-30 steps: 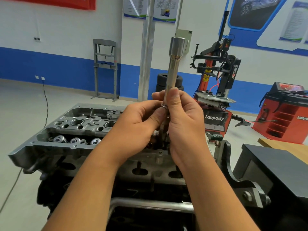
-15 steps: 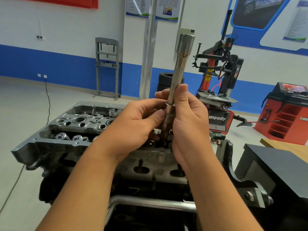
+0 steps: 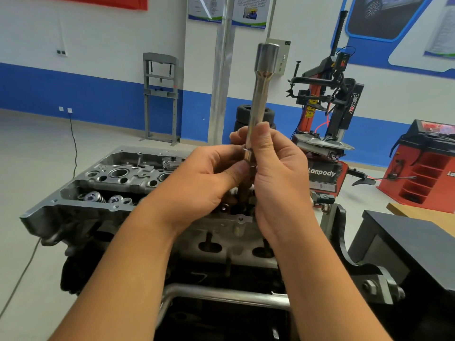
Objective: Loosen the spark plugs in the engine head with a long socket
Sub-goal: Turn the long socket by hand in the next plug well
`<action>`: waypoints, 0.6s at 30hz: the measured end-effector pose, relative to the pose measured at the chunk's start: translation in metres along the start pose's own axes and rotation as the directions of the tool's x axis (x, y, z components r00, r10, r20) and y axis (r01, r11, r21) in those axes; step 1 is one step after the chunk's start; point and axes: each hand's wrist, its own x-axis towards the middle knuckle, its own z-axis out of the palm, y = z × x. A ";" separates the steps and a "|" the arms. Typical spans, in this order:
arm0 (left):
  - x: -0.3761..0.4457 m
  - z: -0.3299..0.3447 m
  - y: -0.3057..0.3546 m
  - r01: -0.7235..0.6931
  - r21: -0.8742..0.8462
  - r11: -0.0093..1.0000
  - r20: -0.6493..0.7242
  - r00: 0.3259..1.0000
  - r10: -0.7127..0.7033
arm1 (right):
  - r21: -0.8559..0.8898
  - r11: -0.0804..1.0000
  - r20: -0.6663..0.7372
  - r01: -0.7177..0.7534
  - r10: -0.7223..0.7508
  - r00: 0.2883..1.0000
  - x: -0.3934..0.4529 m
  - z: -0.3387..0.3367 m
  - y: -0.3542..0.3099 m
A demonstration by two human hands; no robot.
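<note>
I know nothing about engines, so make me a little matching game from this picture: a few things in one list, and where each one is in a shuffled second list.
Things:
1. long socket
2. engine head
3. stacked tyres
4. red cabinet

Places:
A. far right of the room, on the floor
B. held upright in both hands
C. by the back wall, behind the hands
D. under the hands, on a stand

Pairs: 1-B, 2-D, 3-C, 4-A

The left hand and right hand both grip the socket's lower shaft.
</note>
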 end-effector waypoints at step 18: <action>0.001 0.004 0.002 -0.017 0.086 0.996 -0.124 0.992 0.028 | 0.089 0.995 0.006 -0.043 0.043 0.999 -0.001 0.000 -0.004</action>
